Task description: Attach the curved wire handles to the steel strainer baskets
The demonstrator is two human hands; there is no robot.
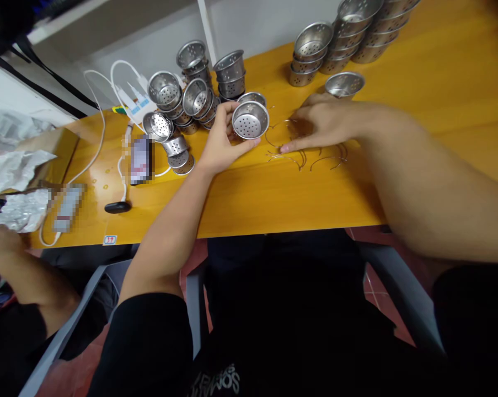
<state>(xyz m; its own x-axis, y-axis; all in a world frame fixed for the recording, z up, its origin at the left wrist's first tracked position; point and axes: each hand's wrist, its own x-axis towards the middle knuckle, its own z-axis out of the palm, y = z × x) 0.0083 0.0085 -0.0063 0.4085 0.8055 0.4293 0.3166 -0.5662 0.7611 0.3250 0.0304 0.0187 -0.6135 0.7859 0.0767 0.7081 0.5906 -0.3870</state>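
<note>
Cup (251,124) of perforated metal sits in the left hand (220,142), gripped at its side, the thumb low along the near wall and the fingers bent around its left and far side; its open mouth faces the camera. The left forearm rises from the lower left to reach it, with the wrist fairly straight. To the right of the cup, the right hand (321,121) is held low over thin curved wires (302,159), palm down, the thumb stretched toward the cup and apart from the bent fingers, which are blurred; it is open, and the forearm comes in from the right. The wires lie on the surface (257,198) right of the cup and partly beneath that hand. Just behind the cup shows the rim of another cup (252,98); whether the left fingers touch it cannot be told. Stacked cups (197,99) stand left of and behind the cup, with a phone (141,160) farther left. Well to the right and behind it are a lone cup (344,84) and tall stacks (354,33). Far left of the cup, another person's hand (0,242) is near crumpled plastic packaging (23,209).
</note>
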